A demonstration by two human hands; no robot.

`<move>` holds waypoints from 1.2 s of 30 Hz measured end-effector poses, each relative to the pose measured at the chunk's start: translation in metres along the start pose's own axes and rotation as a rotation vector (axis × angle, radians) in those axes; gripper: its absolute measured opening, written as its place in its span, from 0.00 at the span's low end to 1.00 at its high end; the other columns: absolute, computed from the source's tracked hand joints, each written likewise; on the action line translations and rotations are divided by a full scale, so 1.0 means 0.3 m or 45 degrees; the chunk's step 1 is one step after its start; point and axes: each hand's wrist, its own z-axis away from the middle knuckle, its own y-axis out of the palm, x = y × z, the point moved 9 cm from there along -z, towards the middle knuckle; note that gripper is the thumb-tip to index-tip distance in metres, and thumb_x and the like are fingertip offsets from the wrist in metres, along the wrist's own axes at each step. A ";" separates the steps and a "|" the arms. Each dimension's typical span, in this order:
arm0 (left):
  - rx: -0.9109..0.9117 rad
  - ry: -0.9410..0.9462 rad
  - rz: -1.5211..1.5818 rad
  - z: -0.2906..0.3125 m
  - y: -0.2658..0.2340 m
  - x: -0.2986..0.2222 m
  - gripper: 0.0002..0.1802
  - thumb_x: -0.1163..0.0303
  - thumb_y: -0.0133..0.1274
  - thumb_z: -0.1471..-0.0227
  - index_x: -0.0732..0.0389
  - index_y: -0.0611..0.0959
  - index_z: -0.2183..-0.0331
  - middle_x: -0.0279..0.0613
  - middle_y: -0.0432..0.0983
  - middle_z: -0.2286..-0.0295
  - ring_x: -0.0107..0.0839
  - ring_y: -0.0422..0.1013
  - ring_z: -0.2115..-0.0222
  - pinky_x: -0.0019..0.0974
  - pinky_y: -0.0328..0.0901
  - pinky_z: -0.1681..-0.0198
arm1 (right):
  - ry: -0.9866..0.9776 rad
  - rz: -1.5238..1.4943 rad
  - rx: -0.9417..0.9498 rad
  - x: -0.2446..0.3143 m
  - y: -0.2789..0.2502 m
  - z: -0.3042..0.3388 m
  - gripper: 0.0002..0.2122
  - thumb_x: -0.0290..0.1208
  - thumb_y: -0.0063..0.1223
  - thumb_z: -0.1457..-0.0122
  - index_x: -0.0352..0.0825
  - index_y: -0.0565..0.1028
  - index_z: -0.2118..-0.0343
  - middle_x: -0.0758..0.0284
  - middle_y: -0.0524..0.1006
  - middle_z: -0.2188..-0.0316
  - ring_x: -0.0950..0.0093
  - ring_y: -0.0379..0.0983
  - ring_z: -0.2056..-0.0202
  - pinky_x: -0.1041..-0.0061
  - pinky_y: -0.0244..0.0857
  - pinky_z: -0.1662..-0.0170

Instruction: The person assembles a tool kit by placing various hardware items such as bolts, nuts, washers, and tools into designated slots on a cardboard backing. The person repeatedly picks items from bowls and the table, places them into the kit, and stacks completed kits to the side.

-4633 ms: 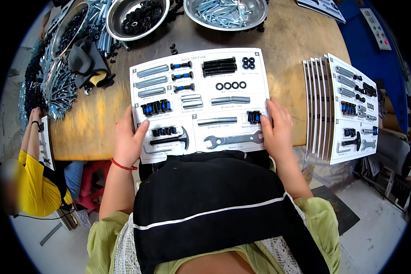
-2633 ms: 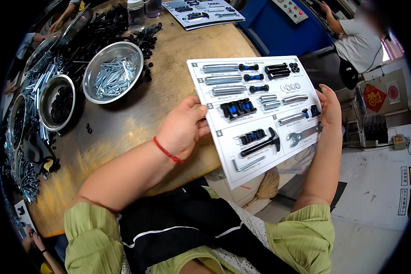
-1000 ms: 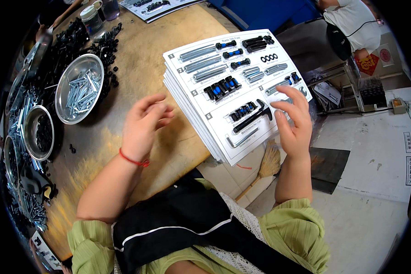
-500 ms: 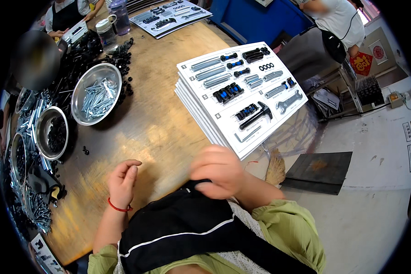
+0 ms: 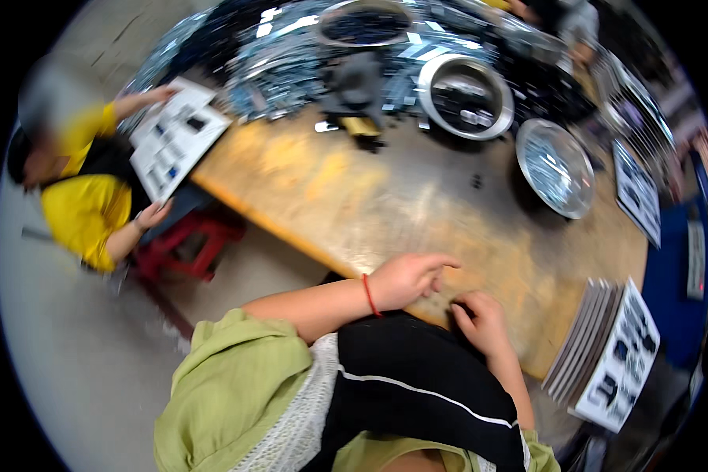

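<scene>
My left hand [image 5: 409,281] is over the near edge of the wooden table [image 5: 362,185], its index finger stretched out to the right and the other fingers loosely bent. It holds nothing that I can see. Close by on the right is my right hand [image 5: 484,321], at the table edge beside my black apron [image 5: 417,358], with thumb and index finger apart and nothing visible between them. The hands do not touch. A stack of printed picture cards [image 5: 617,358] lies at the right corner of the table.
Steel bowls hold dark small parts [image 5: 466,98] and silvery bolts [image 5: 554,167]. Loose metal parts [image 5: 283,67] heap along the far side. At the left a person in a yellow top [image 5: 94,208] holds a picture card [image 5: 179,141] near a red stool [image 5: 197,244].
My view has swung left, bringing the person in yellow into sight and putting the card stack at the far right. My right hand has left the apron's top edge, and its fingers have loosened.
</scene>
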 end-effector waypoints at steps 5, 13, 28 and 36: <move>-0.483 0.085 -0.159 0.435 -0.372 0.004 0.25 0.83 0.38 0.47 0.59 0.76 0.49 0.40 0.76 0.65 0.25 0.71 0.71 0.29 0.68 0.64 | -0.165 -0.053 0.234 0.284 0.307 -0.156 0.05 0.30 0.58 0.47 0.35 0.78 0.70 0.60 0.77 0.73 0.59 0.75 0.69 0.64 0.69 0.65; -1.585 -0.076 -0.888 1.291 -0.939 -0.180 0.25 0.88 0.38 0.57 0.64 0.80 0.57 0.50 0.75 0.63 0.42 0.73 0.62 0.38 0.67 0.53 | -0.550 -0.052 0.471 0.635 0.681 -0.405 0.06 0.32 0.59 0.48 0.35 0.78 0.74 0.59 0.77 0.76 0.59 0.75 0.71 0.64 0.68 0.68; -1.929 -2.119 -0.895 2.588 -1.864 0.229 0.23 0.58 0.43 0.43 0.58 0.79 0.50 0.53 0.75 0.52 0.49 0.71 0.50 0.45 0.65 0.46 | -0.542 -0.250 0.160 0.669 0.688 -0.513 0.03 0.23 0.59 0.49 0.31 0.76 0.76 0.59 0.74 0.80 0.61 0.72 0.77 0.69 0.65 0.72; -2.092 -1.638 -0.990 2.493 -1.908 0.203 0.22 0.58 0.40 0.43 0.54 0.81 0.52 0.53 0.76 0.54 0.51 0.73 0.53 0.45 0.66 0.48 | -0.527 -0.184 0.110 0.695 0.686 -0.541 0.04 0.23 0.60 0.51 0.33 0.76 0.78 0.59 0.74 0.81 0.60 0.72 0.78 0.66 0.65 0.74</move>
